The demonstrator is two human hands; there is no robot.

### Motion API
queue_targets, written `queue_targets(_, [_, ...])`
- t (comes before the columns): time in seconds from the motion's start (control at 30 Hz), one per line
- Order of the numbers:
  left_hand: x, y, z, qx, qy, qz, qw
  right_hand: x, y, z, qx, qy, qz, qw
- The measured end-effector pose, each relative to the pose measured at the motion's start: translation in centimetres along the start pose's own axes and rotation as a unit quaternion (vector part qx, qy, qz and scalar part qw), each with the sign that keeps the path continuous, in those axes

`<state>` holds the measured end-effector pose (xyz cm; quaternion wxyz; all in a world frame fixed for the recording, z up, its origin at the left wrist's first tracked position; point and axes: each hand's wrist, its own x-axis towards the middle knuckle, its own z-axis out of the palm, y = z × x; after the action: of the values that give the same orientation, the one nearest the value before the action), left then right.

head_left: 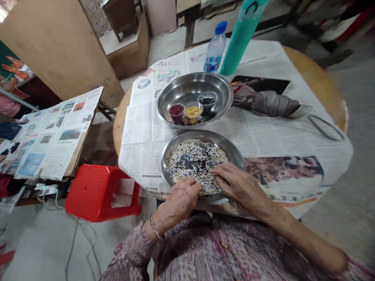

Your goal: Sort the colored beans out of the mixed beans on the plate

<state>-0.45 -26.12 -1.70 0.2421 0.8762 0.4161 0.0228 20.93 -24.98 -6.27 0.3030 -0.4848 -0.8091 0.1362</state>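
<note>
A steel basin (240,157) in front of me holds a spread layer of mixed white, yellow and dark grains (187,150), with dark bare metal showing in patches. Over its near left rim lies my left hand (185,195), fingers curled together, tips at the grains. My right hand (234,181) comes over the near right rim, thumb and fingers drawn close in the grains; whatever either hand pinches is too small to see. Behind stands a larger steel basin (224,95) with three clear cups: red beans (176,110), yellow beans (193,112) and black beans (207,101).
Newspaper (140,144) covers the round table. At the back stand a water bottle (215,48) and a tall green bottle (241,39). A folded grey umbrella (266,102) and a dark flat device (275,84) lie right. A red stool (96,191) stands left on the floor.
</note>
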Motion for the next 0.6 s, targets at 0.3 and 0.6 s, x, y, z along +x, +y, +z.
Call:
queue_targets(0.3, [2.5,-0.4,0.9,0.054,0.021,-0.058,0.997,0.1,0.3,1.0,0.027,0.084,0.057,0.994])
queue_targets(0.6, [6.1,-1.0,-1.2,0.043,0.126,-0.04,0.99,0.1,-0.5,1.4,0.006,0.138,0.088,0.986])
